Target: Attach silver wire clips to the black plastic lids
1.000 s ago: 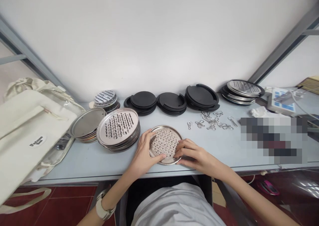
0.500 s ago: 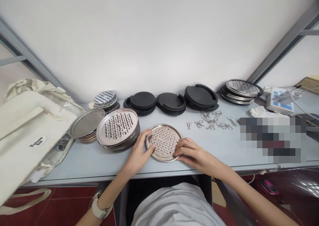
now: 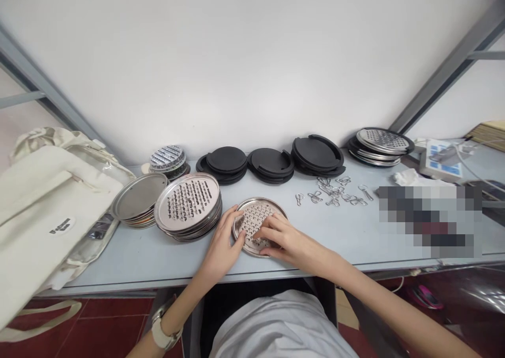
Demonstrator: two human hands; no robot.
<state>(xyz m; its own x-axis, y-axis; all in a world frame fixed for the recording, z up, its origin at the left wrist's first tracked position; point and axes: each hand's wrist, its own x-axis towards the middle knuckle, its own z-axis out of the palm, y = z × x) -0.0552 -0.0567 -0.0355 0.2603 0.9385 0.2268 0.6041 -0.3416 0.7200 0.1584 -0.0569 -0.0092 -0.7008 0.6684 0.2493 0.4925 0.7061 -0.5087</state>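
Note:
A round metal grater plate [image 3: 251,221] with raised teeth and a rolled rim lies on the grey table in front of me. My left hand [image 3: 223,245] grips its left edge, fingers along the outer rim and thumb on the near face. Over the plate's right half reaches my right hand [image 3: 284,240], its fingers curled down onto the toothed face. Whatever these fingertips may pinch is hidden. Just left of my left hand stands a stack of similar grater plates [image 3: 187,202], its top one with coarser slots.
Smooth metal discs [image 3: 139,195] are piled at left beside a cream bag [image 3: 35,200]. Black round holders [image 3: 270,162] line the wall. Several small wire clips [image 3: 333,191] lie right of centre. Further right sit assembled graters [image 3: 381,142] and a blurred patch [image 3: 428,221].
My right hand has slid left from the grater plate's right rim onto its face. My left hand stays at the left edge. The view has shifted slightly.

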